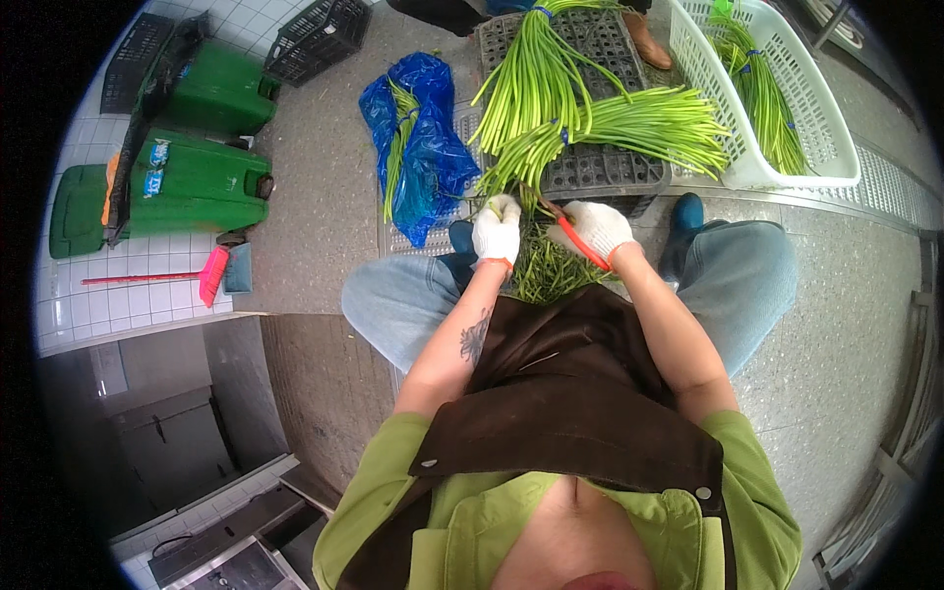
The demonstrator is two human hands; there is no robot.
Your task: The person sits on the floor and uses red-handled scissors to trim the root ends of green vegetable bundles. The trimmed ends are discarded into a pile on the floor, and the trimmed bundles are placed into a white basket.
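Both of my hands wear white knit gloves with orange cuffs. My left hand [497, 236] is closed around the thin tip ends of a tied bunch of garlic scapes [639, 128]. In my right hand [602, 228] is a pair of scissors with red handles [582, 243]; its blades reach the tips beside my left hand. The bunch lies across an upturned black plastic crate [619, 175], its thick ends pointing right. Another tied bunch of garlic scapes [544, 74] lies behind it. Cut green trimmings [553, 269] are heaped below my hands, between my knees.
A white slotted basket [821, 175] holding more bunches stands at the right. Left of the crate lies a blue plastic bag [440, 167] with some scapes on it. Green wheeled bins [202, 187], a pink broom [211, 275] and black crates [313, 41] line the left wall.
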